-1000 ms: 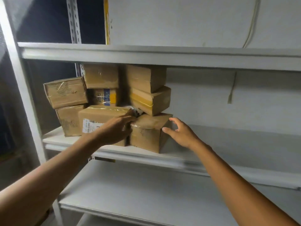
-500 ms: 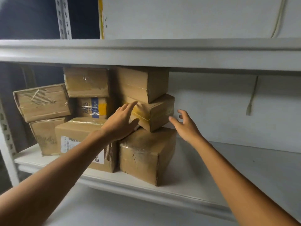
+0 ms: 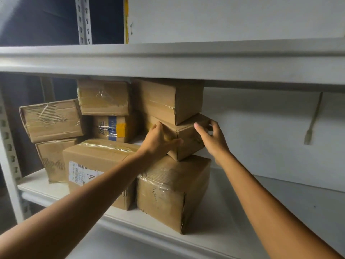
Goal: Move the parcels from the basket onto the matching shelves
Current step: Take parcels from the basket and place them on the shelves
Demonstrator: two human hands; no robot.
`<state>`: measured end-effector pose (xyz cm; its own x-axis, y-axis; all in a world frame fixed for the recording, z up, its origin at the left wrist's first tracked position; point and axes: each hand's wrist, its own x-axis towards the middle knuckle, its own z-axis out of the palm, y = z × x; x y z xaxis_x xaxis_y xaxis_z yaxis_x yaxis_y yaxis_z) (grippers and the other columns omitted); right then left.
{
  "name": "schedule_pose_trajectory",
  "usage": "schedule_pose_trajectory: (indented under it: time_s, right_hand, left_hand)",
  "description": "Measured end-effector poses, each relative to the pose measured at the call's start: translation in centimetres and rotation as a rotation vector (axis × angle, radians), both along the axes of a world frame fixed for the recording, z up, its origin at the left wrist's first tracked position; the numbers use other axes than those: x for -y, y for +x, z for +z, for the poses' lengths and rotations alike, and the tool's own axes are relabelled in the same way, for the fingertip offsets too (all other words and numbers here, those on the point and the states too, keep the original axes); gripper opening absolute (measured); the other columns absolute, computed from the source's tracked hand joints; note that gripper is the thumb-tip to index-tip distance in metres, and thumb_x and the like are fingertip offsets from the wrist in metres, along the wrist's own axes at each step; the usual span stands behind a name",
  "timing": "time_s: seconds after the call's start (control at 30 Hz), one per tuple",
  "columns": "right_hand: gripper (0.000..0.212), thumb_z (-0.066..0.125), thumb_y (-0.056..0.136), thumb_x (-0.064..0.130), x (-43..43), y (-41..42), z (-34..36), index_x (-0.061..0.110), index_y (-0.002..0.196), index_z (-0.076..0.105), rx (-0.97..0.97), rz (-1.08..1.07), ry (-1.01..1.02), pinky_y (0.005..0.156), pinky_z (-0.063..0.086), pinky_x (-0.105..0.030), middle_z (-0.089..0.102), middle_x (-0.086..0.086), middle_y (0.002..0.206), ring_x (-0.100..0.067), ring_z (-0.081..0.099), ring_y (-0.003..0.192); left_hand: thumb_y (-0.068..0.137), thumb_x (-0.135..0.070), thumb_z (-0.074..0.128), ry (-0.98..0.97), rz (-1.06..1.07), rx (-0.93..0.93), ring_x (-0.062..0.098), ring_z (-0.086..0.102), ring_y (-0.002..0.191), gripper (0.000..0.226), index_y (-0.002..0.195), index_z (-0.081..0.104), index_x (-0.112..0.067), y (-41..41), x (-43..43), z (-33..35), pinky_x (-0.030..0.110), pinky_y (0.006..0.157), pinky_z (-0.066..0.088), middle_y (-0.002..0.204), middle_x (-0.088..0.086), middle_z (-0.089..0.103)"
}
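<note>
Several brown cardboard parcels fill the left half of the middle shelf (image 3: 240, 219). On the right of them three are stacked: a large bottom parcel (image 3: 168, 191), a tilted middle parcel (image 3: 188, 139) and a top parcel (image 3: 168, 100) just under the upper shelf (image 3: 168, 60). My left hand (image 3: 158, 141) grips the middle parcel's left face, thumb along its lower front edge. My right hand (image 3: 214, 139) holds its right face, fingers curled round the far edge. The basket is out of view.
A parcel with a white label marked A (image 3: 97, 157) lies left of the stack, under my left forearm. More taped parcels (image 3: 52, 120) are piled behind it by the white upright (image 3: 9, 156). The shelf's right half is bare; a strap (image 3: 313, 118) hangs on the back wall.
Both hands rose from the bottom parcel's level to the middle parcel and closed on its two sides. The view has moved closer and up.
</note>
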<state>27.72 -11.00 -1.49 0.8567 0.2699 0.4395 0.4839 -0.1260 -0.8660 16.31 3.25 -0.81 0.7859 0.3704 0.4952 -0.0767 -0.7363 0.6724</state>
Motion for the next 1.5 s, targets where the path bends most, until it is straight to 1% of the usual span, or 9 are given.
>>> schedule_pose_trajectory:
  time_s: [0.1, 0.27, 0.47, 0.6, 0.77, 1.07, 1.2, 1.27, 1.5]
  right_hand:
    - [0.057, 0.063, 0.088, 0.047, 0.1, -0.6, -0.2, 0.020, 0.135, 0.044, 0.014, -0.007, 0.061, 0.052, 0.039, -0.002, 0.048, 0.021, 0.102, 0.004, 0.050, 0.087]
    - [0.069, 0.064, 0.086, 0.050, 0.6, -1.9, -0.9, 0.020, 0.142, 0.038, 0.011, -0.042, 0.088, 0.071, 0.045, -0.010, 0.044, 0.000, 0.139, -0.013, 0.047, 0.115]
    - [0.072, 0.067, 0.084, 0.050, 2.2, -4.0, -1.2, 0.021, 0.143, 0.037, 0.009, -0.100, 0.078, 0.100, 0.049, -0.044, 0.045, -0.004, 0.141, -0.023, 0.049, 0.126]
    - [0.069, 0.068, 0.083, 0.048, 3.0, -5.8, -1.0, 0.020, 0.141, 0.041, 0.063, -0.175, 0.022, 0.101, 0.048, -0.042, 0.048, -0.003, 0.139, -0.022, 0.050, 0.124]
    - [0.066, 0.071, 0.082, 0.047, 3.4, -8.3, -0.3, 0.018, 0.135, 0.045, 0.109, -0.247, -0.028, 0.098, 0.049, -0.044, 0.052, -0.004, 0.135, -0.024, 0.052, 0.120]
    - [0.055, 0.068, 0.085, 0.045, 4.5, -12.3, -1.7, 0.022, 0.129, 0.047, 0.152, -0.356, -0.039, 0.090, 0.050, -0.037, 0.056, -0.001, 0.126, -0.013, 0.051, 0.101]
    - [0.046, 0.057, 0.091, 0.050, 4.8, -12.3, -1.7, 0.025, 0.128, 0.048, 0.165, -0.379, -0.066, 0.080, 0.045, -0.029, 0.057, 0.001, 0.128, -0.011, 0.051, 0.094]
    - [0.046, 0.052, 0.091, 0.055, 5.1, -11.7, -1.6, 0.025, 0.127, 0.049, 0.138, -0.382, -0.102, 0.079, 0.045, -0.029, 0.058, 0.001, 0.125, -0.013, 0.053, 0.093]
    - [0.076, 0.050, 0.083, 0.071, 5.1, -8.8, -0.5, 0.035, 0.146, 0.030, -0.037, -0.229, -0.107, 0.105, 0.042, -0.052, 0.043, 0.001, 0.147, -0.029, 0.046, 0.130]
  left_hand:
    - [0.079, -0.030, 0.075, -0.060, -0.002, 0.082, 0.017, 0.055, 0.093, 0.025, 0.087, 0.055, -0.018, -0.4, 0.8, 0.0, 0.018, 0.058, 0.038, 0.105, 0.006, 0.058]
    - [0.081, -0.026, 0.073, -0.127, -0.042, 0.125, 0.020, 0.061, 0.093, 0.030, 0.098, 0.057, -0.008, -1.1, 1.6, 0.0, 0.035, 0.077, 0.055, 0.103, 0.008, 0.064]
    - [0.081, -0.028, 0.073, -0.193, -0.088, 0.162, 0.013, 0.063, 0.082, 0.022, 0.089, 0.053, -0.024, -2.1, 2.2, -0.4, 0.018, 0.067, 0.053, 0.089, -0.002, 0.063]
    - [0.080, -0.031, 0.074, -0.217, -0.119, 0.147, 0.001, 0.063, 0.063, 0.024, 0.084, 0.051, -0.026, -3.2, 2.3, -0.3, 0.018, 0.052, 0.047, 0.079, 0.000, 0.066]
    - [0.080, -0.031, 0.074, -0.261, -0.151, 0.136, 0.001, 0.053, 0.053, 0.036, 0.094, 0.058, -0.001, -5.0, 2.3, 0.0, 0.014, 0.044, 0.038, 0.077, 0.004, 0.063]
    - [0.083, -0.023, 0.072, -0.281, -0.304, 0.125, -0.002, 0.060, 0.059, 0.028, 0.092, 0.061, 0.001, -7.6, 2.1, 0.1, 0.010, 0.052, 0.043, 0.072, 0.002, 0.063]
    - [0.080, -0.032, 0.074, -0.272, -0.282, 0.088, 0.014, 0.063, 0.095, 0.053, 0.124, 0.054, -0.010, -7.5, 1.9, 0.1, 0.026, 0.079, 0.052, 0.112, 0.008, 0.066]
    - [0.078, -0.034, 0.075, -0.236, -0.268, 0.105, 0.020, 0.045, 0.129, 0.088, 0.149, 0.025, -0.019, -7.2, 2.1, 0.3, 0.032, 0.103, 0.041, 0.149, 0.006, 0.039]
    - [0.070, -0.043, 0.077, -0.171, -0.243, 0.254, 0.018, 0.014, 0.146, 0.115, 0.152, -0.001, -0.026, -5.8, 2.9, 0.8, 0.039, 0.117, 0.021, 0.160, -0.001, 0.006]
